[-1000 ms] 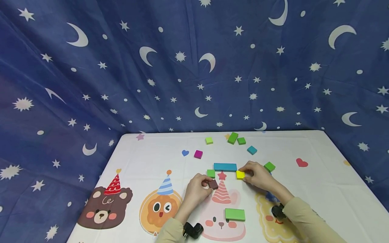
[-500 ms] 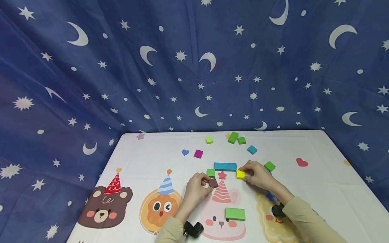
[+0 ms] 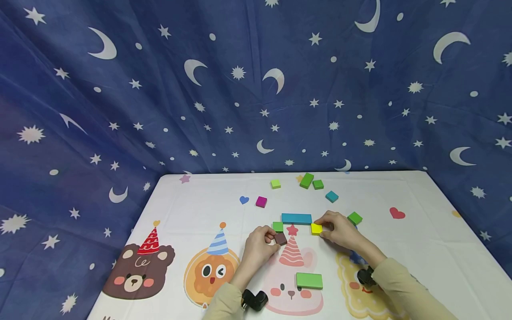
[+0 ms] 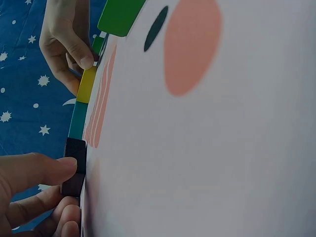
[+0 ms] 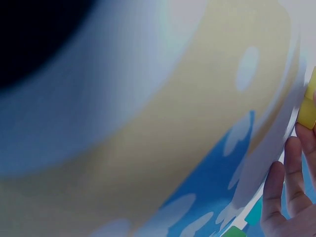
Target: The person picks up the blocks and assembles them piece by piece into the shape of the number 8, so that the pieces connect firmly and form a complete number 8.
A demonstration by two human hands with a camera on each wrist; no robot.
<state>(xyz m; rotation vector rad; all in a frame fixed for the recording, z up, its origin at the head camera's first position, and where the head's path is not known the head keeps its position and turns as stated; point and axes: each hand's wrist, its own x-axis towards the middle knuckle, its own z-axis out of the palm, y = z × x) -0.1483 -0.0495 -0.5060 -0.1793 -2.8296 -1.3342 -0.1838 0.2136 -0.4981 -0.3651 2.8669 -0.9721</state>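
Note:
In the head view my left hand [image 3: 258, 249] pinches a dark brown block [image 3: 281, 238] between thumb and fingers, close against the near side of a small green block [image 3: 278, 226]. The left wrist view shows the thumb on one face of the brown block [image 4: 74, 165]. My right hand [image 3: 340, 229] pinches a yellow block [image 3: 316, 229] at its right side. That yellow block sits by the near right corner of a long blue block [image 3: 296, 219]. In the right wrist view only part of the yellow block [image 5: 307, 112] shows at the edge.
A light green long block [image 3: 309, 281] lies nearer me. Farther back are a magenta block [image 3: 261, 202], a lime block [image 3: 275, 184], two green blocks [image 3: 306, 181] and a small blue block [image 3: 332, 196]. Another green block [image 3: 354, 218] lies beyond my right wrist.
My left hand has shifted the brown block slightly away from me, closer to the small green block. The right hand and yellow block stay where they were.

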